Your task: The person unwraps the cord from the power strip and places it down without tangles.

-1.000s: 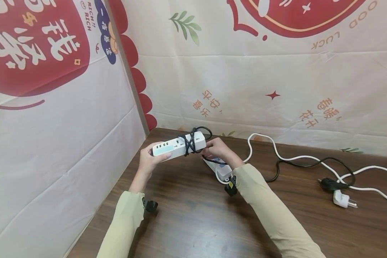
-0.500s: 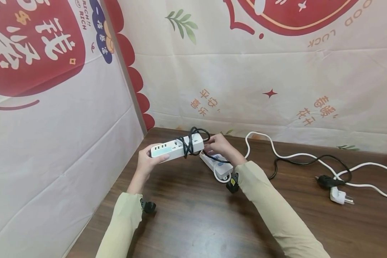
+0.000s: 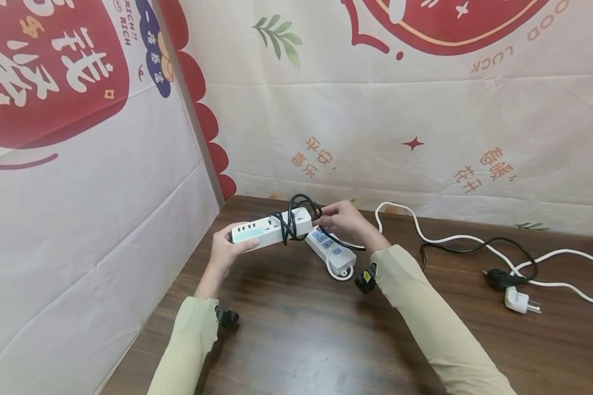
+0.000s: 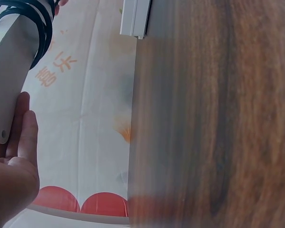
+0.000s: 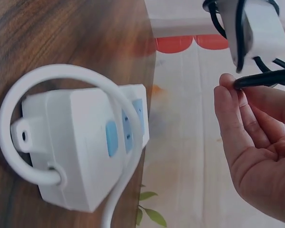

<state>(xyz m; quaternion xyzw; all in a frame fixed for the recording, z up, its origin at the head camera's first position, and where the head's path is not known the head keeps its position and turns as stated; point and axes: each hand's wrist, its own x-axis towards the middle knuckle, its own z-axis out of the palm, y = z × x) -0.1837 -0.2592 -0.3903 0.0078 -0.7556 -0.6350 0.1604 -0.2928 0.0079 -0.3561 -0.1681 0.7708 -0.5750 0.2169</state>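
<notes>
My left hand (image 3: 222, 248) grips the left end of a white power strip (image 3: 266, 235), held up above the table. Black cord (image 3: 289, 226) is wound in several crossing turns round the strip's right part. In the left wrist view, fingers lie along the underside of the strip (image 4: 6, 80). Just off the strip's right end, my right hand (image 3: 350, 220) pinches the black cord (image 5: 263, 79) between thumb and fingertips. Below it on the table lies a second white power strip (image 3: 332, 253) with blue sockets and a white cord looping from its end.
Across the brown table (image 3: 296, 329) to the right runs a wavy white cord (image 3: 459, 238). A black plug (image 3: 499, 278) and a white plug (image 3: 521, 302) lie together there. Printed cloth walls (image 3: 296, 109) stand behind and at the left.
My right hand has moved slightly up and to the right with the black cord, uncovering more of the second strip. My left hand keeps its hold, nearly still.
</notes>
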